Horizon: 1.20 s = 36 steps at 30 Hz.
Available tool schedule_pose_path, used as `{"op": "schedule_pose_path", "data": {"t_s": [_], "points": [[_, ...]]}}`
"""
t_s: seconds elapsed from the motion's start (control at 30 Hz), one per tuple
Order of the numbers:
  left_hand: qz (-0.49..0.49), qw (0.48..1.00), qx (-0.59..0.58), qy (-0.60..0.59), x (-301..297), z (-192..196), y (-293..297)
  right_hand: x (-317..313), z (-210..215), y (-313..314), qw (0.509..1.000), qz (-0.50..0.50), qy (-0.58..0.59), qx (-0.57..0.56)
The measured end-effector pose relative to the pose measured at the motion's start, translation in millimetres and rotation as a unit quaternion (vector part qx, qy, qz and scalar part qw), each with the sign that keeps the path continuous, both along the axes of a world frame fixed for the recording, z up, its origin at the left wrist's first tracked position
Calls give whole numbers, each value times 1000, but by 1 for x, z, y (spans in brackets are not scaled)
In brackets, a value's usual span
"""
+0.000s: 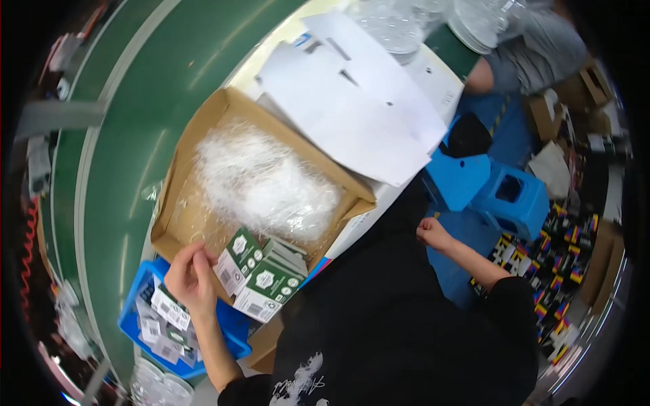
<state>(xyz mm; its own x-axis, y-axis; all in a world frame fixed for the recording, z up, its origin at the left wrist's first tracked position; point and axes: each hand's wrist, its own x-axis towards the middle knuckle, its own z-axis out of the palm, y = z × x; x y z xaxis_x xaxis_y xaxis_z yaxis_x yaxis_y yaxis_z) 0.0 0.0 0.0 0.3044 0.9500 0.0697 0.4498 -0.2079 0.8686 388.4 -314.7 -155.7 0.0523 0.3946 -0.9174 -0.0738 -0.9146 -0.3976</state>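
Note:
My left hand (191,274) is beside the near left corner of a brown cardboard tray (177,183). Its fingers are loosely bent with gaps between them, and I see nothing held in it. Just right of the fingertips, several small green and white boxes (264,279) stand packed together in the tray's near end; I cannot tell whether the fingers touch them. Crumpled clear plastic film (264,179) fills most of the tray. Away to the right, over the blue floor, my right hand (435,234) is curled closed, with nothing visible in it.
A blue bin (132,298) with small packets and cards stands left of my left forearm. White sheets (352,95) lie beyond the tray. Clear round plastic containers (389,27) are stacked at the back. A blue stool (508,196) and coloured boxes (542,271) are at right. Another person sits upper right.

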Motion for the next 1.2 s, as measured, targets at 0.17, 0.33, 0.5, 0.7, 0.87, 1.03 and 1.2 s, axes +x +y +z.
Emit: {"op": "schedule_pose_path", "data": {"t_s": [0.17, 0.33, 0.5, 0.7, 0.87, 1.03, 1.2], "points": [[-11, 1000, -16, 7, 0, 6, 12, -4, 10, 16, 986, 77, -117, 94], [-29, 997, -15, 68, 1, 7, 8, -7, 132, 96, 839, 450, -209, 223], [-104, 977, -68, 175, 11, 10, 9, -43, 227, 195, 740, 481, -95, 461], [-121, 965, -110, 204, 9, 9, 14, -110, 212, 311, 552, 526, -272, 587], [-157, 962, -130, 181, 4, 5, 18, -160, 174, 380, 533, 572, -325, 533], [-170, 962, -139, 160, -1, 8, 15, -172, 168, 388, 478, 629, -359, 498], [-161, 959, -179, 149, -5, 4, 18, -157, 180, 390, 514, 591, -324, 531]]}}
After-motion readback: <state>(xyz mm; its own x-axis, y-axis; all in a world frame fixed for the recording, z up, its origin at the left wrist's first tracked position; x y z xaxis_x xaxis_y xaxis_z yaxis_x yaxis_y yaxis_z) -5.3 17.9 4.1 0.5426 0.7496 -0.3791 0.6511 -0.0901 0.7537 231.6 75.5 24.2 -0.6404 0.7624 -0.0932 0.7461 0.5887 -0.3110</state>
